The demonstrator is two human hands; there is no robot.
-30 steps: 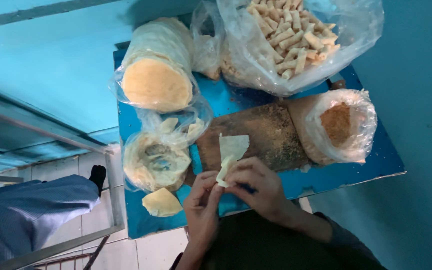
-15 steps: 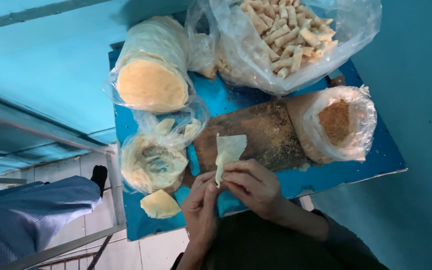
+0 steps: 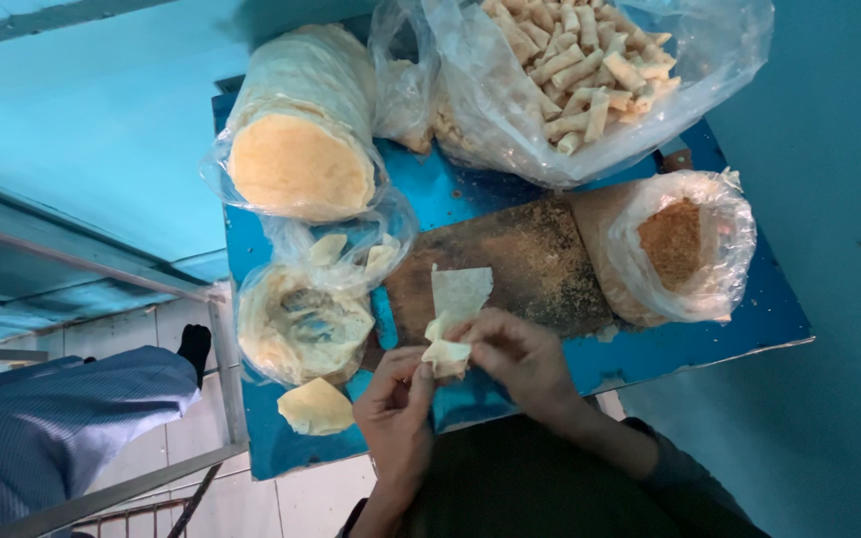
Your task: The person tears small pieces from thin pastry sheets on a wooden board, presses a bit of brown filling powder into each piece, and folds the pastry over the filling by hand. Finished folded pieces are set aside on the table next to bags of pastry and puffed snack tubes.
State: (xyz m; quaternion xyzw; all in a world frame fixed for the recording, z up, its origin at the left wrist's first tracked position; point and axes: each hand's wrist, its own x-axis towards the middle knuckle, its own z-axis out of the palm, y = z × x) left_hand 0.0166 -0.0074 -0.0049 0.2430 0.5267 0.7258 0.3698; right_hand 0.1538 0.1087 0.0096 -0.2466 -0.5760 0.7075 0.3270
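Now both hands, left hand (image 3: pixel 396 403) and right hand (image 3: pixel 515 354), pinch the thin, limp, tearable pastry wrapper (image 3: pixel 453 317) by its rolled near end, over the wooden board (image 3: pixel 510 264) on the tabletop (image 3: pixel 670 339).

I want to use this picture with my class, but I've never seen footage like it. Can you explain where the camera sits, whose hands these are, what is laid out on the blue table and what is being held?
The camera is worn on a person's head and looks straight down, so the two bare hands at the bottom are that person's own. The left hand and right hand together pinch a thin pale wrapper sheet, its near end folded between the fingers.

On the blue table lie a brown wooden board dusted with crumbs, a bag of round flat wrappers, a big clear bag of finished rolls, a bag of brown crumbs, an opened bag of sheets and one loose pale piece. At the left, another person's trouser leg shows.
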